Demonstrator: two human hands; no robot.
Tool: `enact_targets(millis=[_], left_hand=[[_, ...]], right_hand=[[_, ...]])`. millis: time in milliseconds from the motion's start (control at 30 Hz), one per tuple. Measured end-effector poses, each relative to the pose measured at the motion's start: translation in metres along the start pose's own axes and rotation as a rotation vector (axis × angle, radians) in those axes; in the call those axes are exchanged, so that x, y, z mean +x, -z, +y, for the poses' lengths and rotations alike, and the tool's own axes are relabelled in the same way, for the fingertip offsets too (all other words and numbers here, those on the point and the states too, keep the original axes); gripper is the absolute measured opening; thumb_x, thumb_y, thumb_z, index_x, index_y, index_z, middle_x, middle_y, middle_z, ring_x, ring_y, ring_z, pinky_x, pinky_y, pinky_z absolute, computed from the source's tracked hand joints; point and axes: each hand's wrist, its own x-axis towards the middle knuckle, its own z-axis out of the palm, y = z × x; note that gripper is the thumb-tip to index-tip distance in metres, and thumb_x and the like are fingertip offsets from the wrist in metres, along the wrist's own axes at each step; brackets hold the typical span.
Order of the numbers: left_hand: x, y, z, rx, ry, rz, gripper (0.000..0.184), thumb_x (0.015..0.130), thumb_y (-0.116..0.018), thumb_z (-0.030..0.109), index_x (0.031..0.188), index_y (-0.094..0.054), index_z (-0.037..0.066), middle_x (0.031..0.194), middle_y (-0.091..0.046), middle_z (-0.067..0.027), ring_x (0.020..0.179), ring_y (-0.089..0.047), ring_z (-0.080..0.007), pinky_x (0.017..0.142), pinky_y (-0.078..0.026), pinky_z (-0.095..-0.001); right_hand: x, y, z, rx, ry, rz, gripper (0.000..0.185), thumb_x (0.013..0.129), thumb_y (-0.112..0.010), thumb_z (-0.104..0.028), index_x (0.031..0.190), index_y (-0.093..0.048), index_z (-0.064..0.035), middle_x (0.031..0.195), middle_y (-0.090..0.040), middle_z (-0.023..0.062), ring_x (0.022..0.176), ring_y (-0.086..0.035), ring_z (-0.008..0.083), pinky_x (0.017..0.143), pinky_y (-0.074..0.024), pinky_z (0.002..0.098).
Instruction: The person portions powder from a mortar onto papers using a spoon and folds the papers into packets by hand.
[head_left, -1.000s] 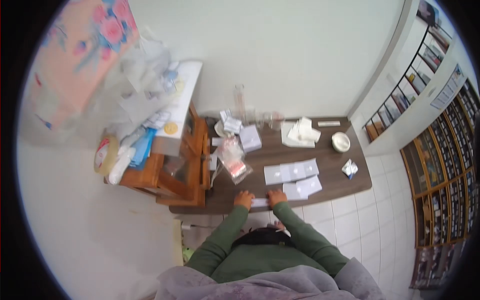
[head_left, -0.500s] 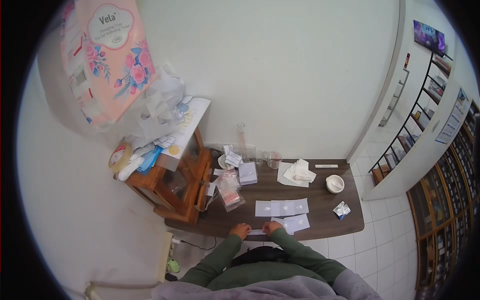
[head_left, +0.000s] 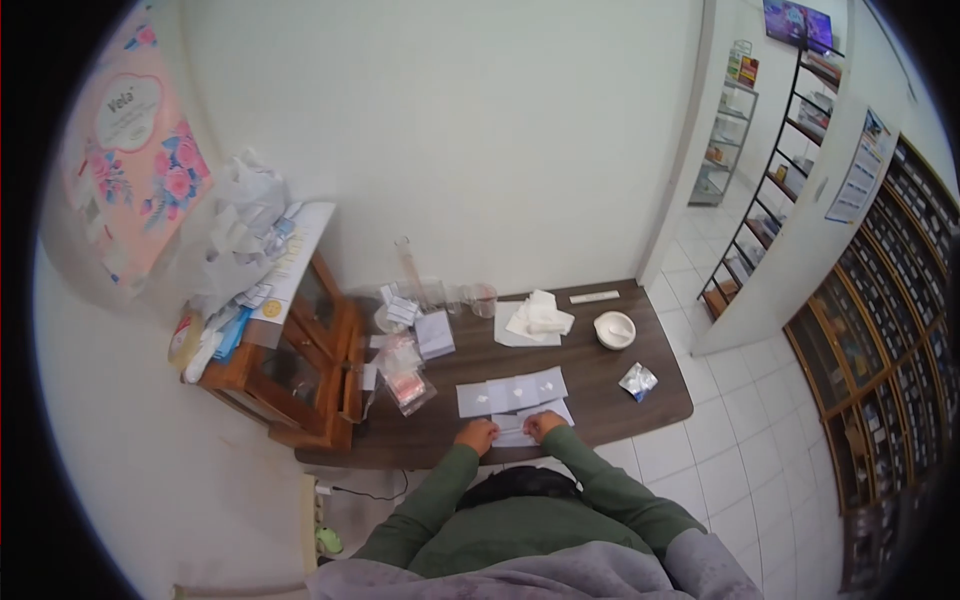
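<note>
Between my hands is a small folded white paper, pinched at its left end by my left hand and at its right end by my right hand. Both hands are near the table's front edge, over the lower white sheets. Just beyond them lies a row of overlapping white papers, each with a small heap of white material on it. A white mortar and a crumpled silver packet sit to the right.
On the brown table are clear plastic bags, a stack of white paper, glassware and crumpled white tissues. A wooden cabinet stands at the left, and a white strip lies at the back.
The view has swung to the right. My hands have moved right along the table with the folded paper, from left of the lower sheets to over them.
</note>
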Motion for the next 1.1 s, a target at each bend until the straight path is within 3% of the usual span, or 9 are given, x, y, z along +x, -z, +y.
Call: enact_targets(millis=[267,333,367,467,533,567,633,933,1100], left_hand=[[0.010,-0.003,0.008,-0.011,-0.028,-0.009,0.009,0.071,-0.056,0.018,0.075,-0.060,0.010,0.078,-0.057,-0.0104,0.080,-0.054,-0.0285,0.069,-0.043,-0.0381],[0.012,0.001,0.011,0.079,0.028,-0.066,0.019,0.077,-0.052,0.026,0.076,-0.060,0.009,0.081,-0.058,-0.0126,0.080,-0.054,-0.0310,0.070,-0.043,-0.0398],[0.013,0.005,0.012,0.060,0.072,-0.084,0.022,0.078,-0.050,0.029,0.079,-0.060,0.009,0.084,-0.058,-0.0134,0.082,-0.054,-0.0319,0.071,-0.042,-0.0406],[0.013,0.013,0.024,0.085,0.080,-0.012,0.024,0.077,-0.052,0.029,0.079,-0.060,0.007,0.082,-0.058,-0.0127,0.079,-0.054,-0.0304,0.071,-0.043,-0.0384],[0.016,0.017,0.023,0.078,-0.042,0.165,0.016,0.075,-0.054,0.024,0.076,-0.061,0.009,0.077,-0.058,-0.0108,0.077,-0.054,-0.0290,0.067,-0.044,-0.0393],[0.018,0.018,0.021,0.141,0.027,0.036,0.015,0.076,-0.052,0.024,0.077,-0.060,0.011,0.081,-0.057,-0.0100,0.080,-0.054,-0.0291,0.070,-0.043,-0.0394],[0.018,0.016,0.015,0.122,-0.095,0.107,0.009,0.072,-0.055,0.019,0.074,-0.060,0.011,0.077,-0.057,-0.0069,0.078,-0.054,-0.0258,0.069,-0.044,-0.0368],[0.016,0.030,0.021,0.087,-0.135,0.174,0.007,0.071,-0.056,0.012,0.075,-0.060,0.007,0.075,-0.057,-0.0065,0.075,-0.054,-0.0254,0.067,-0.044,-0.0345],[0.013,0.043,0.027,-0.017,-0.131,0.114,0.007,0.071,-0.056,0.012,0.075,-0.060,0.008,0.075,-0.057,-0.0061,0.075,-0.054,-0.0246,0.067,-0.044,-0.0340]], right_hand=[[0.001,0.001,0.021,0.093,0.193,0.082,0.005,0.066,-0.056,-0.010,0.067,-0.060,-0.0106,0.065,-0.059,0.0103,0.065,-0.057,0.0276,0.062,-0.0451,0.0368],[0.011,-0.023,0.042,0.050,0.188,0.061,0.006,0.065,-0.057,-0.010,0.069,-0.061,-0.0112,0.068,-0.060,0.0093,0.066,-0.057,0.0252,0.061,-0.0450,0.0344],[0.006,-0.006,0.026,0.177,0.028,0.004,0.006,0.066,-0.057,-0.010,0.070,-0.061,-0.0106,0.068,-0.060,0.0089,0.064,-0.058,0.0230,0.060,-0.0448,0.0333],[0.011,-0.004,0.024,0.124,0.107,0.121,0.004,0.064,-0.059,-0.008,0.066,-0.062,-0.0097,0.066,-0.059,0.0093,0.063,-0.057,0.0245,0.061,-0.0449,0.0340],[0.009,0.012,0.012,0.078,0.162,0.221,0.005,0.063,-0.061,-0.008,0.066,-0.063,-0.0115,0.068,-0.058,0.0087,0.065,-0.056,0.0258,0.062,-0.0447,0.0353],[0.009,0.014,0.009,0.061,0.160,0.173,0.005,0.064,-0.061,-0.008,0.066,-0.063,-0.0120,0.069,-0.057,0.0083,0.067,-0.055,0.0260,0.062,-0.0446,0.0354],[0.009,0.015,0.007,0.035,0.144,0.148,0.004,0.064,-0.061,-0.009,0.065,-0.063,-0.0124,0.069,-0.057,0.0079,0.069,-0.055,0.0262,0.063,-0.0443,0.0352],[0.027,0.017,0.006,0.068,0.246,0.113,0.004,0.066,-0.060,-0.006,0.068,-0.062,-0.0088,0.069,-0.060,0.0084,0.069,-0.056,0.0252,0.064,-0.0456,0.0328],[0.028,0.018,0.011,0.436,0.118,-0.050,0.005,0.069,-0.060,-0.003,0.073,-0.061,-0.0042,0.066,-0.061,0.0073,0.062,-0.059,0.0141,0.060,-0.0463,0.0252]])
